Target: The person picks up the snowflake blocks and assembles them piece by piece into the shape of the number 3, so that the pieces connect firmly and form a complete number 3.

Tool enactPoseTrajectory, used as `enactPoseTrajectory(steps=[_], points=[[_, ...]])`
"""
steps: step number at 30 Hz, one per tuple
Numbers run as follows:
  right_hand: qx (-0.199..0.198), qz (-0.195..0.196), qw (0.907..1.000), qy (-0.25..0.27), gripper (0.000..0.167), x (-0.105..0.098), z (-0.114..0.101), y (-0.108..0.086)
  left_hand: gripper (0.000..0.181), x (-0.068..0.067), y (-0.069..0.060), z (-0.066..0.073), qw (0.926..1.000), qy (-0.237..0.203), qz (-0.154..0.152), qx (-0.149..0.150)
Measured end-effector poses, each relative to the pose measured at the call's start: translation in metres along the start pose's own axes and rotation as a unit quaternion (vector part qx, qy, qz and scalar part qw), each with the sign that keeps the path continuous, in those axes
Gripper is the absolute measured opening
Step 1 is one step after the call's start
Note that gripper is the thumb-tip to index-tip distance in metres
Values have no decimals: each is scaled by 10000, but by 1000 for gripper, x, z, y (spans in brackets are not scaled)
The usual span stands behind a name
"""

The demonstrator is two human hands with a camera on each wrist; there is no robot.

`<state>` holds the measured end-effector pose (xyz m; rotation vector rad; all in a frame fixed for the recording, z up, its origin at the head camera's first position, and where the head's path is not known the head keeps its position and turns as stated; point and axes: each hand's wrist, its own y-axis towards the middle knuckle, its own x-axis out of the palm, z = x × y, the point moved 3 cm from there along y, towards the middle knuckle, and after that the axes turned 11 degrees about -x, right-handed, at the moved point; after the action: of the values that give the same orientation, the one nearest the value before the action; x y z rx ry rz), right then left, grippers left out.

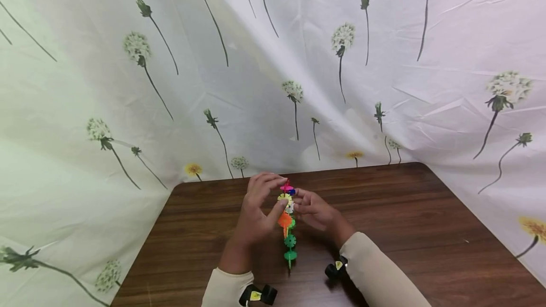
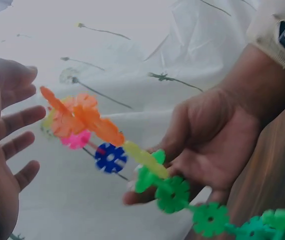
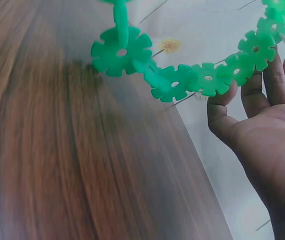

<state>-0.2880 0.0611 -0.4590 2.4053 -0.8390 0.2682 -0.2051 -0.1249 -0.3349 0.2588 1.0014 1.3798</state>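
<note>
A chain of notched plastic flower discs [image 1: 290,240] stretches through the middle of the head view, green at the near part, then yellow, orange, white, blue and pink. My right hand [image 1: 317,210] holds it from the right; the left wrist view shows that right hand [image 2: 210,142] around the green and white discs. Green discs [image 3: 207,78] hang in a curve beside my right hand [image 3: 270,130] in the right wrist view. My left hand [image 1: 259,207] is on the other side, its fingers spread; in the left wrist view this hand [image 2: 5,135] stands apart from the orange discs [image 2: 85,117].
A dark wooden table [image 1: 192,245] lies beneath the hands. White cloth [image 1: 256,84] printed with dandelions hangs behind it and along both sides. Black straps with small devices [image 1: 337,268] sit on the wrists over light sleeves [image 1: 379,274].
</note>
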Motion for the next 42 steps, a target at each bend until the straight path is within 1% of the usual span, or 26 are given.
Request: enactPoseTrajectory(steps=[5, 9, 11, 12, 15, 18, 22, 23, 25, 28, 31, 34, 38, 42], points=[[48, 78, 9999, -96, 38, -1, -8, -8, 44, -7, 0, -6, 9999, 133, 72, -38], [74, 296, 9995, -124, 55, -2, -15, -18, 45, -9, -4, -10, 9995, 262, 0, -188], [65, 408, 9990, -163, 59, -1, -19, -22, 47, -10, -7, -12, 9988, 403, -60, -288], [52, 449, 9988, -213, 58, 0, -21, -23, 48, -10, -9, -13, 9982, 488, -83, -333], [-39, 586, 9977, -335, 45, 2, -25, -28, 50, -10, -14, -18, 9964, 738, -120, -397], [-186, 699, 9948, -714, 37, 3, -29, -32, 51, -12, -20, -22, 9951, 875, -126, -454], [-337, 911, 9870, -1283, 33, 3, -36, -39, 63, -15, -27, -28, 9940, 908, -140, -601], [-359, 952, 9857, -1341, 32, 3, -38, -40, 66, -16, -29, -30, 9935, 930, -141, -636], [-365, 1066, 9847, -1330, 33, 4, -41, -44, 65, -19, -33, -33, 9926, 974, -158, -708], [-339, 1225, 9852, -1150, 32, 4, -45, -50, 57, -24, -40, -40, 9905, 1026, -202, -897], [-228, 1460, 9837, -1027, 29, 6, -48, -55, 47, -29, -49, -48, 9894, 812, -229, -1179], [-99, 1742, 9782, -1130, 24, 8, -51, -59, 40, -33, -56, -55, 9892, 427, -199, -1391], [139, 2209, 9660, -1336, 14, 11, -54, -66, 34, -34, -69, -63, 9856, 20, -289, -1666], [429, 2680, 9512, -1467, 5, 14, -57, -71, 30, -31, -83, -70, 9761, -261, -409, -2118]])
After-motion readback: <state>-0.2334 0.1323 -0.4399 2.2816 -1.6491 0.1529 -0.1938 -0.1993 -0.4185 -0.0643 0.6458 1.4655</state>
